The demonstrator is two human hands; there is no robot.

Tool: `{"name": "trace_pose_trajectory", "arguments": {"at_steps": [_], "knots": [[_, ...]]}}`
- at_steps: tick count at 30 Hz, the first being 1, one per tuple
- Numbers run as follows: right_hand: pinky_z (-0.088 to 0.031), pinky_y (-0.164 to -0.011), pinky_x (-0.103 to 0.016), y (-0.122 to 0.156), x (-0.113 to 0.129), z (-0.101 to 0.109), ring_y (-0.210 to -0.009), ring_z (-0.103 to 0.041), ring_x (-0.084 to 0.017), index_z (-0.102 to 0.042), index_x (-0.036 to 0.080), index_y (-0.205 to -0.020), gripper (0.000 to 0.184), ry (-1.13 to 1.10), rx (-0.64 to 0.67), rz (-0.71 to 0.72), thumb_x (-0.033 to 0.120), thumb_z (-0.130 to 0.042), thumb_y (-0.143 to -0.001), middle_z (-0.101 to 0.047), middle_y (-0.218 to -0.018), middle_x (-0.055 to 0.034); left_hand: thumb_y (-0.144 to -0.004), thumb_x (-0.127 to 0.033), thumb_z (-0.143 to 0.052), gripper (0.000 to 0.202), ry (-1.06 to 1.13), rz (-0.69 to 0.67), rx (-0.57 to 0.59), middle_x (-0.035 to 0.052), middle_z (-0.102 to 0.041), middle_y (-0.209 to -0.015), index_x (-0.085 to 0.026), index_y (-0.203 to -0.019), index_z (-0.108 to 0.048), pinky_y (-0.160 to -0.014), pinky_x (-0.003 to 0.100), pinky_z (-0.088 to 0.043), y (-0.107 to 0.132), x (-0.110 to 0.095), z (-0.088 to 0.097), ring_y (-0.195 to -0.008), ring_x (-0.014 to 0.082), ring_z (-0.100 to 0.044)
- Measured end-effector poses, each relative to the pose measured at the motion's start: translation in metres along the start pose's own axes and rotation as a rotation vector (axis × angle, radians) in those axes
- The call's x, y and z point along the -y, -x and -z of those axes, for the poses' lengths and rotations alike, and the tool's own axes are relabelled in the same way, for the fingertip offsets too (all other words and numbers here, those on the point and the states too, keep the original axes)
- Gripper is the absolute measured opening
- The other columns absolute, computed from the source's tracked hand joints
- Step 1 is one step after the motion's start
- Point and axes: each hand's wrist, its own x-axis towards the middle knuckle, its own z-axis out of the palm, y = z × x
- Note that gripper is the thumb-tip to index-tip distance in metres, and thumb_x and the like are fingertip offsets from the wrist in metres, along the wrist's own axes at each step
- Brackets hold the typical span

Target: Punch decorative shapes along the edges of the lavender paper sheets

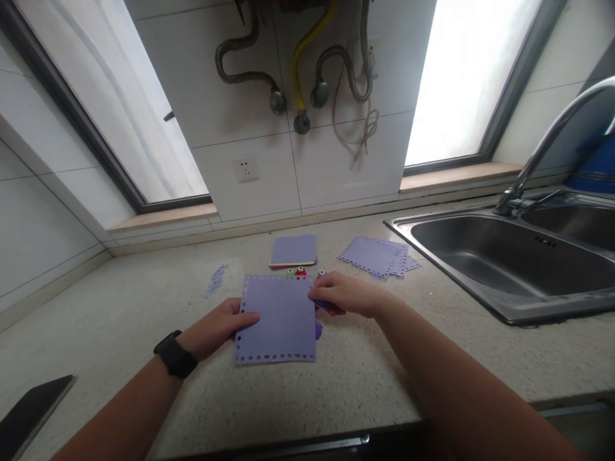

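Note:
A light purple sheet of paper (278, 320), with small shapes punched along its top, left and bottom edges, is tilted up over the counter. My left hand (225, 326) pinches its left side, thumb on top. At the upper right edge, my right hand (343, 293) is closed around a small craft punch (321, 274), mostly hidden by the fingers. Just behind the top edge sit a red craft punch (301, 271) and a green one (290, 273), partly covered. A darker purple object (319, 330) peeks out from under the right edge; its kind is unclear.
A stack of coloured paper (294, 250), purple on top, lies behind. Punched purple sheets (375, 256) overlap to its right. Small purple paper bits (217, 280) lie at left. A steel sink (461, 250) bounds the right side; a dark flat object (33, 410) is front left.

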Motion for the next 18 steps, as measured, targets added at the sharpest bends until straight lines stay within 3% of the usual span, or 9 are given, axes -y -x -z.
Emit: {"name": "trace_pose_trajectory", "arguments": {"at_steps": [5,8,11,15,18], "knots": [[-0.031,-0.046,-0.021,-0.001,0.002,-0.011,-0.047,-0.042,-0.007,-0.058,0.018,-0.066,0.034,0.065,0.122,0.009,0.034,-0.062,-0.096,-0.052,-0.054,0.0047,-0.085,-0.039,-0.084,0.045,0.040,-0.055,-0.032,0.0119,-0.083,-0.113,-0.020,-0.125,-0.076,-0.089,0.041,-0.059,0.016,0.027,-0.002,-0.095,0.0291,-0.078],[-0.028,-0.043,-0.021,0.000,0.004,-0.012,-0.047,-0.041,-0.008,-0.062,0.018,-0.069,0.030,0.029,0.132,-0.033,0.033,-0.063,-0.095,-0.050,-0.053,0.0051,-0.082,-0.041,-0.085,0.044,0.076,-0.070,-0.062,0.0117,-0.085,-0.105,-0.020,-0.120,-0.079,-0.089,0.045,-0.060,0.018,0.041,-0.005,-0.091,0.0313,-0.079],[-0.032,-0.043,-0.022,0.000,0.004,-0.007,-0.047,-0.045,-0.010,-0.072,0.018,-0.086,0.021,-0.106,0.087,-0.027,0.033,-0.061,-0.095,-0.054,-0.056,0.0039,-0.083,-0.043,-0.084,0.040,0.047,-0.117,-0.218,0.0088,-0.085,-0.107,-0.023,-0.117,-0.080,-0.088,0.043,-0.061,0.017,0.045,-0.009,-0.090,0.0299,-0.079],[-0.056,-0.067,-0.028,-0.002,-0.002,0.000,-0.070,-0.067,-0.014,-0.076,0.018,-0.109,0.021,-0.380,-0.043,0.085,0.026,-0.068,-0.091,-0.075,-0.087,-0.0043,-0.083,-0.048,-0.083,0.032,0.035,-0.110,-0.277,0.0062,-0.085,-0.095,-0.025,-0.105,-0.084,-0.084,0.042,-0.062,0.015,0.041,-0.011,-0.084,0.0292,-0.078],[-0.059,-0.088,-0.035,-0.002,-0.008,0.002,-0.089,-0.073,-0.017,-0.071,0.022,-0.125,0.035,-0.425,-0.164,0.211,0.030,-0.076,-0.092,-0.078,-0.100,-0.0059,-0.087,-0.048,-0.077,0.026,-0.055,-0.145,-0.280,0.0052,-0.084,-0.091,-0.027,-0.100,-0.085,-0.077,0.039,-0.061,0.014,0.040,-0.008,-0.080,0.0285,-0.076]]}}
